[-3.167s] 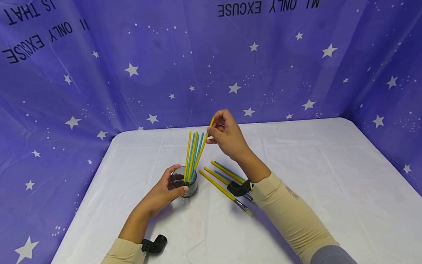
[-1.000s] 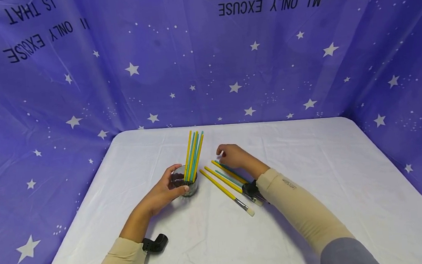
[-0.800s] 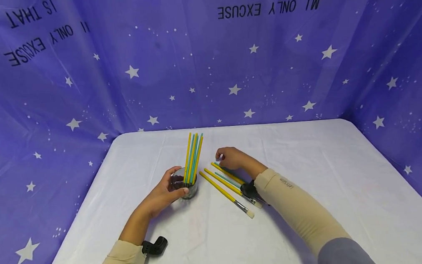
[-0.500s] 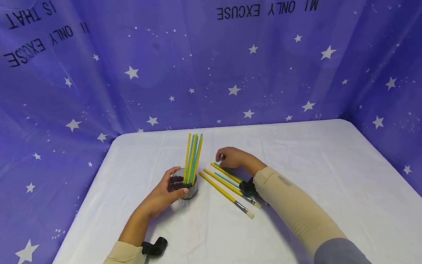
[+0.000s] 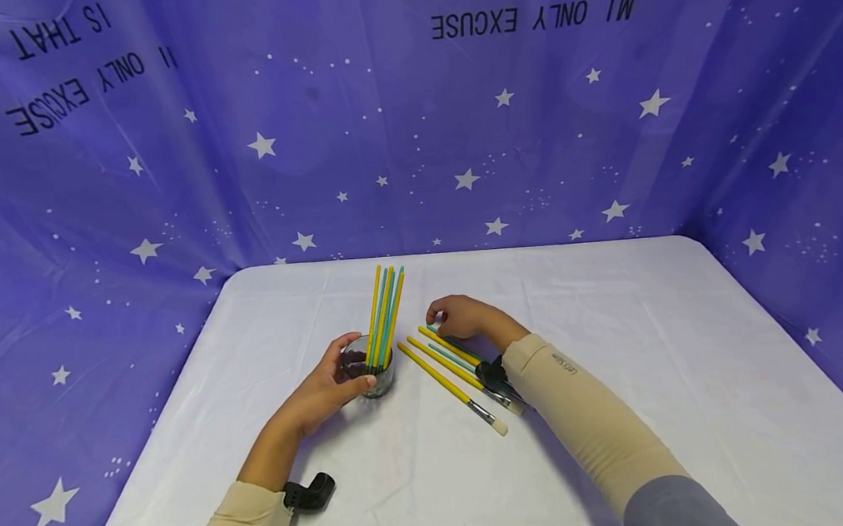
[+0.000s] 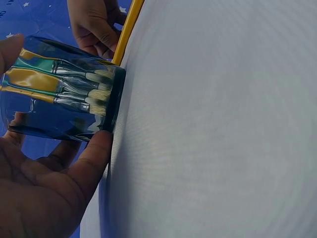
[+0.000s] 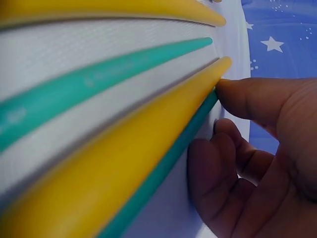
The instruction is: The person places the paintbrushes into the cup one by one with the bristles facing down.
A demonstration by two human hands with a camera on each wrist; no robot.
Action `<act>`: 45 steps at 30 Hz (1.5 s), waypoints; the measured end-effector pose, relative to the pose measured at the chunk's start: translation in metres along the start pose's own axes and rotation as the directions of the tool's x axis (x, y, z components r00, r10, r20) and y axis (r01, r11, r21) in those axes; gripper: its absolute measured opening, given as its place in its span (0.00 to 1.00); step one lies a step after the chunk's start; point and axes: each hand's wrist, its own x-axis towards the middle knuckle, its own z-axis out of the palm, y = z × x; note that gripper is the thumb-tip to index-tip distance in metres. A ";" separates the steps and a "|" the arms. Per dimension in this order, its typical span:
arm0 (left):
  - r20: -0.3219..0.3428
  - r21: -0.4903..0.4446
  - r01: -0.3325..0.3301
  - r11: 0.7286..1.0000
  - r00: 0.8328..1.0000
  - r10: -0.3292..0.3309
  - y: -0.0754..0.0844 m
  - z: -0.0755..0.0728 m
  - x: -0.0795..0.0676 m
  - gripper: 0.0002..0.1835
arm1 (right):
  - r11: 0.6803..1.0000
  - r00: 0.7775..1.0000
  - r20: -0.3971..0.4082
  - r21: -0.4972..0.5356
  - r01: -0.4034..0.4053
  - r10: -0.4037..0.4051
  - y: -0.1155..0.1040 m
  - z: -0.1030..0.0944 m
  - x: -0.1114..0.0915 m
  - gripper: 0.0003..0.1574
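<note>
My left hand (image 5: 323, 394) grips a clear drinking glass (image 5: 381, 388), with thumb and fingers around its sides. Several yellow and teal paintbrushes (image 5: 384, 316) stand in it, handles up; the left wrist view shows their pale bristles (image 6: 100, 94) at its base. To the right, my right hand (image 5: 464, 316) is over the handle ends of loose paintbrushes on the table. In the right wrist view its thumb (image 7: 252, 99) touches the end of a teal paintbrush (image 7: 163, 173) beside a yellow paintbrush (image 7: 133, 148). Its other fingers are bent, apart from the thumb.
More loose paintbrushes lie side by side, the nearest a yellow paintbrush (image 5: 439, 374) with a flat pale tip. My right sleeve and wrist camera (image 5: 495, 373) cover some brush heads. White cloth (image 5: 411, 489) covers the table; a purple starry curtain (image 5: 408, 114) surrounds it.
About three seconds ago my right hand held a yellow paintbrush at the glass; that brush now stands inside. The right hand has moved down to the loose brushes and lately shifted slightly left.
</note>
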 end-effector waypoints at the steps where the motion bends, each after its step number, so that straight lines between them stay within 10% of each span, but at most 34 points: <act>1: -0.001 0.001 0.000 1.000 1.000 0.000 0.000 0.000 0.000 0.45 | 1.000 1.000 -0.002 0.000 0.000 0.000 0.000 0.000 0.000 0.12; 45: -0.005 -0.004 0.007 1.000 1.000 -0.007 0.000 0.000 0.000 0.45 | 0.938 0.990 -0.131 0.336 0.086 -0.044 -0.015 -0.043 -0.038 0.14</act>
